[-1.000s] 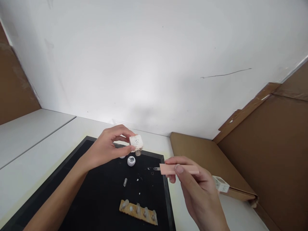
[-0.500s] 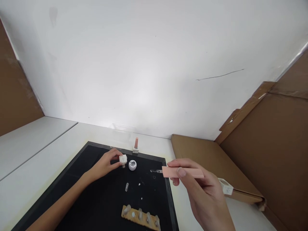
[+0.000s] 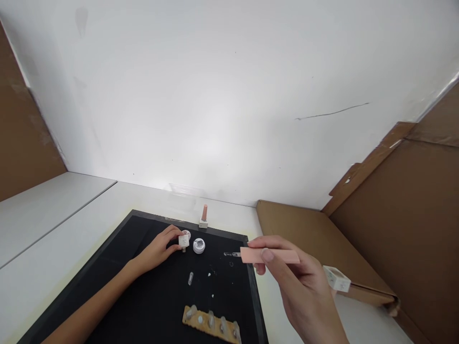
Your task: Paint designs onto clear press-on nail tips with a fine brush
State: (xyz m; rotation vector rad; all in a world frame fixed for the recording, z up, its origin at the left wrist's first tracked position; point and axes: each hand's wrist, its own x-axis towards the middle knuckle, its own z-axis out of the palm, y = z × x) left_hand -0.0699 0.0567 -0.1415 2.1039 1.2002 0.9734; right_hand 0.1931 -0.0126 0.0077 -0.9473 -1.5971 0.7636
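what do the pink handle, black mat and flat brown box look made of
Pink handle: probably plastic, satin, by its smooth, even colour.
Black mat: matte, little shine; fabric, rubber or coated board, can't tell.
Flat brown box: likely cardboard, matte, by its plain brown faces and worn corner.

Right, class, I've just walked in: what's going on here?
A person's left hand grips a white bottle at the black mat. The right hand holds a pink handle, its clear tip pointing left. A white jar sits beside the bottle; a tan strip lies nearer the person.
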